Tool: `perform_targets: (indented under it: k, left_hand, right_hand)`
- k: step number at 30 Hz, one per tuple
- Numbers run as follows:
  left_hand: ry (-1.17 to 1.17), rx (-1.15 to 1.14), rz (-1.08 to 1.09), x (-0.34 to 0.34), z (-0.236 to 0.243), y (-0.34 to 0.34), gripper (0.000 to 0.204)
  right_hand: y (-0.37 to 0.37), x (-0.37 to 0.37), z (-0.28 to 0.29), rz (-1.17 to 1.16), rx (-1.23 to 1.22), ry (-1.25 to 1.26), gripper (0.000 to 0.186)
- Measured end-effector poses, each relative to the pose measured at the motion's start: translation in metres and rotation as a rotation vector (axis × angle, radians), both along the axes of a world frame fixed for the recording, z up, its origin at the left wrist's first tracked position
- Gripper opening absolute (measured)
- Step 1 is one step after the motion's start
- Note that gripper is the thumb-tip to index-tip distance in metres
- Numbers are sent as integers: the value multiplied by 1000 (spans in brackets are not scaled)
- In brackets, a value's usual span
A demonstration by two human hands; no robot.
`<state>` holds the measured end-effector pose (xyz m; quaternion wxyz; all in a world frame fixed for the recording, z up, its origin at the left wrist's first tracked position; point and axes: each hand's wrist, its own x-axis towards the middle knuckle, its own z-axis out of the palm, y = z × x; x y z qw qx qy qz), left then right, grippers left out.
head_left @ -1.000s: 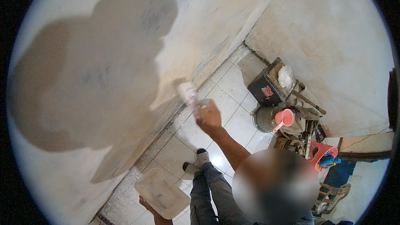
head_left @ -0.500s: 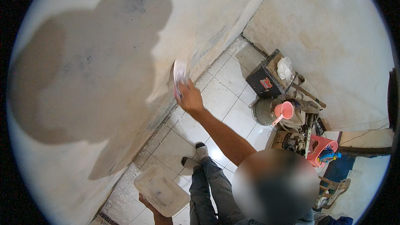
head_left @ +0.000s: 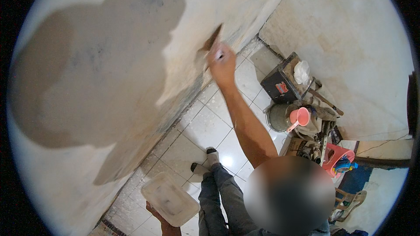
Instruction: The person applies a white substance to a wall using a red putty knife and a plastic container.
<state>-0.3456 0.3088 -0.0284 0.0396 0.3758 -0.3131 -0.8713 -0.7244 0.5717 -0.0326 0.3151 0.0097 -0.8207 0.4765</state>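
My right hand point(head_left: 223, 61) is closed against the plastered wall point(head_left: 192, 30), low down near the floor. In its grip is a flat scraper, mostly hidden by the fingers and smeared by motion. A dark wedge shape shows on the wall just beyond the fingers; whether it is the blade or its shadow I cannot tell. At the lower left, my left hand point(head_left: 154, 213) grips the edge of a pale rectangular plastic tub point(head_left: 170, 199). The tub is shallow, with smears on its inner bottom.
White floor tiles point(head_left: 205, 124) run along the wall. Toward the right stand a black box point(head_left: 280, 81) with a white plastic bag point(head_left: 302, 72) on top, a grey bucket point(head_left: 278, 118), a pink dipper point(head_left: 299, 117) and a pink container point(head_left: 334, 155). My shadow covers the wall's left side.
My right hand has swept up and to the right along the wall with the scraper, and its wrist has turned. My left hand and the tub have hardly moved.
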Motion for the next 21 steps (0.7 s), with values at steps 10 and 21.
perform_targets:
  k: [10,21]
  left_hand:
    - [-8,-6,20,6,-4,-16,57]
    - [4,30,-9,-3,-4,-1,60]
  right_hand:
    - [12,55,17,-46,244,138,12]
    - [-67,113,-55,454,485,163,20]
